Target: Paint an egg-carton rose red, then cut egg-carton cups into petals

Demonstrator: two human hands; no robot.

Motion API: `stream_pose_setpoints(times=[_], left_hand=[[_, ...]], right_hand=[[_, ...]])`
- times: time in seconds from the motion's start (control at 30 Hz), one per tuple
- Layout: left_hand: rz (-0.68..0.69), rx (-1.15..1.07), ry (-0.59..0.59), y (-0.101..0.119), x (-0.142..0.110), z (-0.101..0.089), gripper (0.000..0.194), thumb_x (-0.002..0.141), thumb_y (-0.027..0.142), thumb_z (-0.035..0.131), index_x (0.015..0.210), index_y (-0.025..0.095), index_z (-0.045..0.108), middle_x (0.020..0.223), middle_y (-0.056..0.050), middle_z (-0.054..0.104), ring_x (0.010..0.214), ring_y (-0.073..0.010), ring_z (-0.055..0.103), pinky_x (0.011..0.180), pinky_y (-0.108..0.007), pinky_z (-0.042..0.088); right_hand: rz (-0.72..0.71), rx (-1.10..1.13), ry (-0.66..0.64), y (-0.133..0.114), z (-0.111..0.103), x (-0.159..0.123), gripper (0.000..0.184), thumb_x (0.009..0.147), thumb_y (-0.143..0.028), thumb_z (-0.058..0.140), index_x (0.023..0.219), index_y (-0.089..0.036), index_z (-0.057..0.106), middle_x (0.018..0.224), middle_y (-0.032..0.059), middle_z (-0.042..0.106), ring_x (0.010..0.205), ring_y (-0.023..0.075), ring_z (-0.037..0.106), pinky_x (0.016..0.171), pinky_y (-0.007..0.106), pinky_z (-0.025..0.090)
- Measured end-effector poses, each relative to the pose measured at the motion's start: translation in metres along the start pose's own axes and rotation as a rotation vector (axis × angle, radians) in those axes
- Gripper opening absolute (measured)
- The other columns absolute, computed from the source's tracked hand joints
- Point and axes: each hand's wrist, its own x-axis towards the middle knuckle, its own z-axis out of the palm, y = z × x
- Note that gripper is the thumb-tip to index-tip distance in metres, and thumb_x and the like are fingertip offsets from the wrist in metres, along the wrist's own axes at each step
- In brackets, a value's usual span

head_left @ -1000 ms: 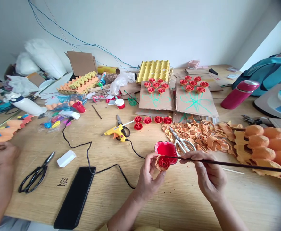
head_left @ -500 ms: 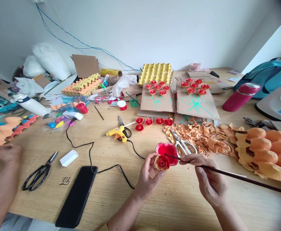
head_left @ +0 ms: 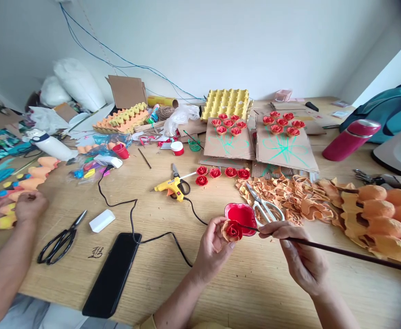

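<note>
Between the fingers and thumb of my left hand [head_left: 213,252] is an egg-carton rose [head_left: 232,231], red at its centre with bare orange on the outer petals. My right hand [head_left: 298,253] grips a long dark paintbrush [head_left: 337,251], its tip at the rose's upper right petals. Just behind the rose stands a small dish of red paint [head_left: 238,213], partly hidden by the rose and brush. White-handled scissors [head_left: 264,206] lie against the dish's right side. Several red roses [head_left: 231,172] sit in a group farther back.
A yellow glue gun [head_left: 173,186] rests over scissors, its black cord trailing across the table. Orange carton scraps [head_left: 289,194] and an egg tray [head_left: 375,210] lie to the right. A phone [head_left: 111,276] and black scissors [head_left: 62,240] lie left, near another person's hands [head_left: 30,208].
The brush tip moved off the rose toward the dish, then came back onto the petals. The rose turned slightly in my left hand. At left, the other person's second hand came into view.
</note>
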Motion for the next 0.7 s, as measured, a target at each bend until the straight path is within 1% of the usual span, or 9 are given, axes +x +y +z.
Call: stream_pose_setpoints(times=[0.13,0.27,0.47,0.57,0.7], left_hand=[[-0.01,0.027,-0.02,0.0004,-0.0004,0.0,0.044,0.079,0.03,0.075,0.115,0.019,0.053,0.112,-0.007,0.064,0.1,-0.0187,0.063,0.092,-0.031,0.05],[-0.021,0.05,-0.011,0.0009,-0.0009,-0.0005,0.044,0.079,0.032,0.076,0.115,0.019,0.054,0.113,-0.008,0.064,0.101,-0.0199,0.064,0.09,-0.031,0.051],[0.039,0.062,-0.01,-0.0019,-0.0012,-0.0034,0.042,0.081,0.03,0.073,0.117,0.02,0.054,0.113,-0.007,0.064,0.102,-0.0191,0.063,0.092,-0.031,0.051],[0.035,0.063,-0.026,-0.0033,-0.0016,-0.0048,0.042,0.082,0.028,0.072,0.118,0.02,0.053,0.114,-0.007,0.064,0.103,-0.0191,0.063,0.093,-0.031,0.051],[0.026,0.073,-0.068,-0.0049,-0.0023,-0.006,0.042,0.082,0.027,0.072,0.119,0.019,0.053,0.114,-0.008,0.064,0.103,-0.0193,0.063,0.094,-0.031,0.051]], right_hand=[[-0.011,-0.038,0.0,0.0001,-0.0012,-0.0022,0.021,0.099,-0.013,0.042,0.109,-0.023,0.057,0.108,0.0105,0.069,0.097,0.0223,0.067,0.08,0.039,0.055],[-0.013,-0.046,-0.027,0.0013,-0.0026,-0.0051,0.022,0.099,-0.014,0.041,0.111,-0.022,0.057,0.109,0.0124,0.068,0.101,0.0241,0.067,0.08,0.04,0.055],[0.011,-0.03,-0.083,0.0017,-0.0044,-0.0068,0.022,0.099,-0.014,0.04,0.112,-0.023,0.055,0.104,0.0113,0.069,0.101,0.0244,0.067,0.082,0.042,0.055],[0.018,-0.027,-0.075,0.0009,-0.0038,-0.0057,0.023,0.1,-0.013,0.039,0.112,-0.023,0.055,0.107,0.0111,0.068,0.102,0.0235,0.066,0.082,0.041,0.055],[-0.019,-0.04,-0.039,-0.0011,-0.0018,-0.0024,0.024,0.099,-0.01,0.038,0.112,-0.022,0.055,0.11,0.0115,0.066,0.102,0.0221,0.065,0.081,0.039,0.055]])
